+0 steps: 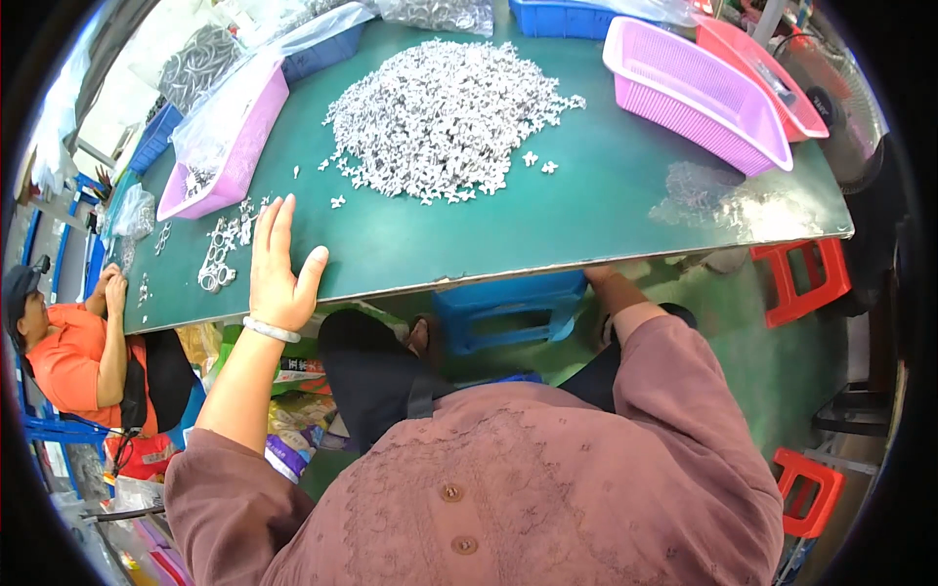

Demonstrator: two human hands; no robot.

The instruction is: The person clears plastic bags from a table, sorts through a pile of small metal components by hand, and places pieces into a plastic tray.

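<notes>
at ten, our left hand (pixel 280 276), thumb and fingers apart, is beside loose pieces (pixel 233 230) a careless sweep could knock off the table (pixel 440 244). the pile (pixel 445 117) lies at twelve o'clock; at one, what our right hand (pixel 603 276) holds we cannot tell.

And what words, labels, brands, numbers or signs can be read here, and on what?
I won't copy print, but it shows here:
Green-and-black bag, below the table: large pale characters.
Fan, right: small light lettering on its dark hub.
Red bag, lower left: pale marks, too small to read.
Pale pieces: none visible.
</notes>
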